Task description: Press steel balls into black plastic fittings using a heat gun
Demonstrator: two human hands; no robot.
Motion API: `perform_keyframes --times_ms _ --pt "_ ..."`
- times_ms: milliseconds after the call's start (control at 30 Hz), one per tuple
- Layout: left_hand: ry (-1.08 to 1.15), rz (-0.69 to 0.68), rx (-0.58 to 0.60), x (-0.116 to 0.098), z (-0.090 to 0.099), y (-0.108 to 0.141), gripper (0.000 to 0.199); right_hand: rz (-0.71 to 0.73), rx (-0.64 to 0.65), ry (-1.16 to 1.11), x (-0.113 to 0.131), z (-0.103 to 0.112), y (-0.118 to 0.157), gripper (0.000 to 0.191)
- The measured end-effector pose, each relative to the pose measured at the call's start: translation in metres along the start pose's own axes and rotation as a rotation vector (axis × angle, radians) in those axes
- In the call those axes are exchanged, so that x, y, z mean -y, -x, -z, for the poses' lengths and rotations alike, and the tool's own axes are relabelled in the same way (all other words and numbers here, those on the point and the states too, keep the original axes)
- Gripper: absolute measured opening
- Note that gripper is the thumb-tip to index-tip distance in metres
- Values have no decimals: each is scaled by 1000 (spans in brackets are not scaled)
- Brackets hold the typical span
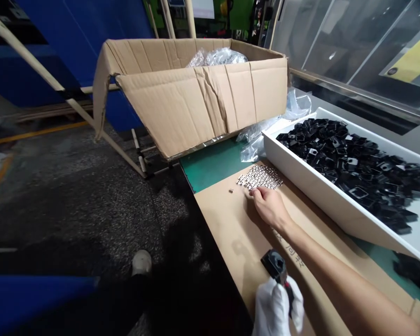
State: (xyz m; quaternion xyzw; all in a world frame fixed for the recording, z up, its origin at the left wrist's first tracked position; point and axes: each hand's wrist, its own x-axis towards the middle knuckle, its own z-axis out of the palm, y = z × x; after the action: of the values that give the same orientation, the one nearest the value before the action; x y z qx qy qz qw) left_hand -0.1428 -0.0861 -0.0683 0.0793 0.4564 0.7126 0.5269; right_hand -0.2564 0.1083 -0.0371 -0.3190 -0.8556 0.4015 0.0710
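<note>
My left hand [275, 305], in a white glove, is closed around a black plastic part [275, 264] above the cardboard sheet [227, 224]. A dark piece with a small red spot shows between its fingers; whether it belongs to that part I cannot tell. Farther forward, my bare right hand [268, 203] has its fingers pinched together at the near edge of a pile of small shiny metal pieces [266, 176]. Anything between those fingertips is too small to make out. One loose metal piece [231, 190] lies apart, left of the pile.
On the right stands a white tray [301, 179] heaped with black plastic parts [350, 158]. A large cardboard box [196, 102] holding clear plastic wrap [224, 56] overhangs the far end of the green table [213, 163]. The table's left edge drops to a dark speckled floor [126, 214].
</note>
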Motion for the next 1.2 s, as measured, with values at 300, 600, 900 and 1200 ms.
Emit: perform_keyframes --times_ms 300,600,900,1200 --pt "69 -53 -28 2 4 2 81 330 68 397 20 -16 18 26" --pt "-37 -94 -3 -10 0 3 81 423 64 712 29 -27 22 29" --pt "-69 -134 -10 -11 -3 1 80 416 81 843 33 -19 16 30" --pt "-48 -74 -33 -12 -3 6 76 396 167 879 39 -10 13 29"
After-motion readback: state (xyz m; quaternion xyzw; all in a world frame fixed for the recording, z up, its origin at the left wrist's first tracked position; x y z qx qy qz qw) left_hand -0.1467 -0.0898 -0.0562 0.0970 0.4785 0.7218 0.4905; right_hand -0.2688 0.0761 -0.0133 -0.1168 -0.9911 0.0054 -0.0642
